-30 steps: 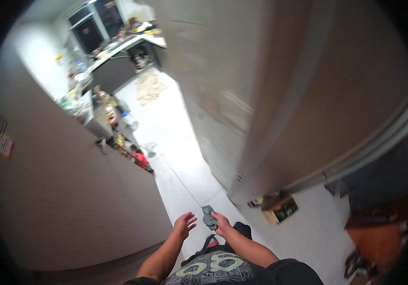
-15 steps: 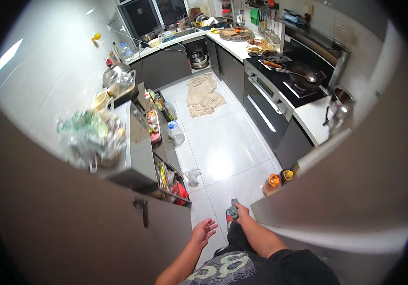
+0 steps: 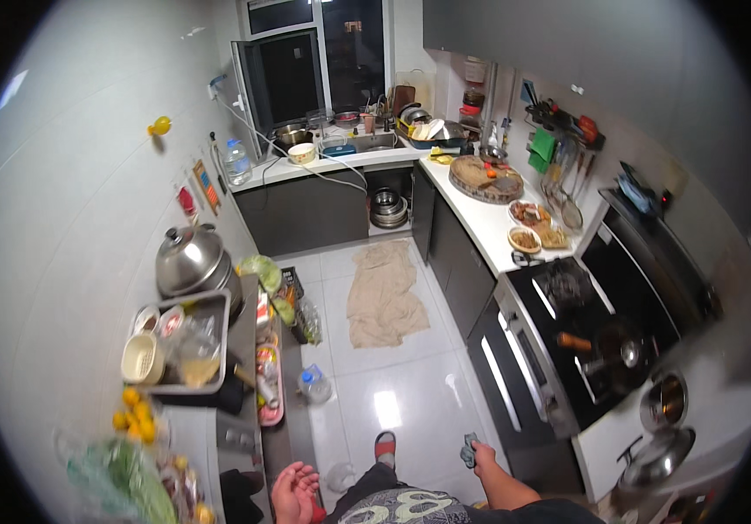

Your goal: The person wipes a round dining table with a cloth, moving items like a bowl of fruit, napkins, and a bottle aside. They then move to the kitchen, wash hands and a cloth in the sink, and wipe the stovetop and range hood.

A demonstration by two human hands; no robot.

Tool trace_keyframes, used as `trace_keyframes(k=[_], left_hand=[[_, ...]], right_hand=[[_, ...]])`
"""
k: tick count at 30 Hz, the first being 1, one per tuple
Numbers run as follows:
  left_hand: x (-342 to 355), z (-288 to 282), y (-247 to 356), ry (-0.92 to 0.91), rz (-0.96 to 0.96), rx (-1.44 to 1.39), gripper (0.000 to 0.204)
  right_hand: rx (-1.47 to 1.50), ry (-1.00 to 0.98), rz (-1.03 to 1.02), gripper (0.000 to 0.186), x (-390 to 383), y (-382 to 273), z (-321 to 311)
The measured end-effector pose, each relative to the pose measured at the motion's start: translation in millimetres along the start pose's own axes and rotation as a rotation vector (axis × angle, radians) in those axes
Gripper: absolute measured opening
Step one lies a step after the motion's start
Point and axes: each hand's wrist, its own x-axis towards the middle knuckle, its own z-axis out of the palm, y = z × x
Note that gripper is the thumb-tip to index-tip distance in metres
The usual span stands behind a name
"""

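My right hand [image 3: 485, 459] is closed around a crumpled grey-green cloth [image 3: 469, 448], held low over the tiled floor to the right of my body. My left hand [image 3: 295, 492] is at the lower middle with its palm turned up. Its fingers are apart and loosely bent, and nothing shows in them. It is nearest to the shelf unit on the left. One foot in a red sandal [image 3: 384, 447] is stepping forward between the hands.
A beige cloth [image 3: 386, 293] lies on the floor ahead, and a water bottle [image 3: 315, 384] stands by the left shelves. On the right are a black stove [image 3: 559, 327] and a wok [image 3: 643, 332]. A metal tray [image 3: 221, 327] and a steamer pot [image 3: 190, 260] line the left.
I have moved forward from the doorway into the kitchen, so the stove and left counter are closer. The cloth remains in my right hand; my left hand stays open.
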Motion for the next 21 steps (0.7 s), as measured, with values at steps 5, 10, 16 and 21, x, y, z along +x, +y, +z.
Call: trace_keyframes(k=[5, 10, 16, 21], left_hand=[[235, 217, 61, -0.146, -0.014, 0.204, 0.024], [414, 470, 90, -0.525, -0.029, 0.526, 0.020], [640, 640, 50, -0.581, 0.016, 0.683, 0.020], [789, 737, 96, -0.395, -0.064, 0.524, 0.026]], right_hand=[[-0.022, 0.129, -0.183, 0.024, 53, -164, 111], [0.002, 0.132, -0.416, 0.034, 122, -355, 267], [0.044, -0.052, -0.489, 0.031, 350, -522, 474], [-0.223, -0.474, -0.501, 0.035, 445, -682, 723]])
